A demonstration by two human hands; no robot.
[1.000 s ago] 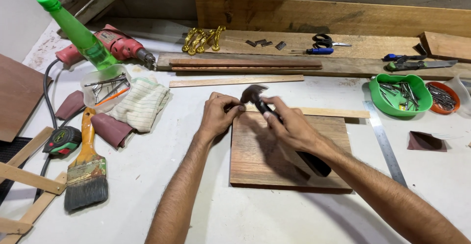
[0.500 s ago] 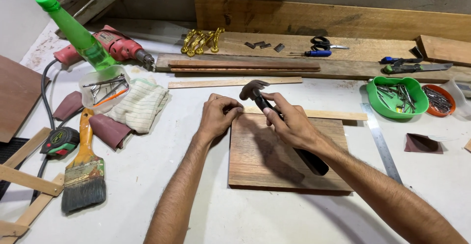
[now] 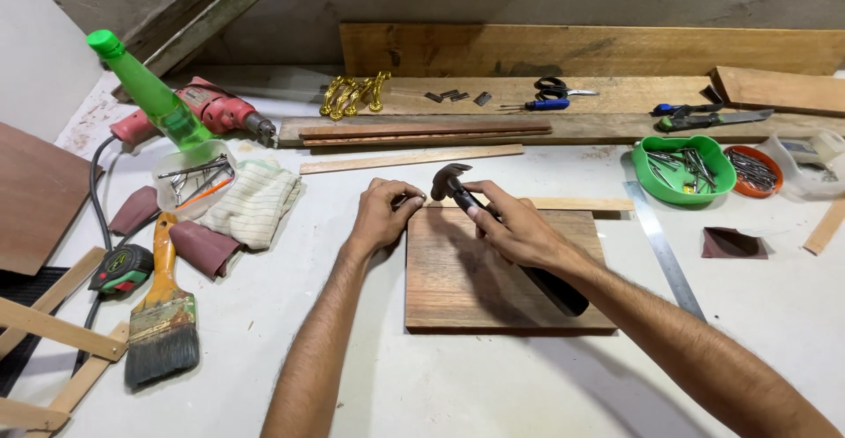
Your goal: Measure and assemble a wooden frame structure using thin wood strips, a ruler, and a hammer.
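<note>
A brown wooden board (image 3: 493,284) lies flat on the white table in front of me. My right hand (image 3: 519,227) grips a black-handled hammer (image 3: 563,290) high on its shaft, the dark head (image 3: 449,178) raised just past the board's far left corner. My left hand (image 3: 383,213) pinches something small at that corner with fingertips together; the item itself is too small to make out. A thin wooden strip (image 3: 572,203) lies along the board's far edge.
Left: a paintbrush (image 3: 163,315), tape measure (image 3: 119,266), cloth (image 3: 255,205), container of nails (image 3: 189,174), green bottle (image 3: 145,90), red drill (image 3: 211,108). Right: a steel ruler (image 3: 664,257), green bowl (image 3: 685,169) and orange lid (image 3: 753,169) with nails. Planks, scissors (image 3: 554,86) and brass handles (image 3: 352,93) behind.
The hammer head has lifted and swung slightly away from the board corner. My left hand stays pinched at the same corner.
</note>
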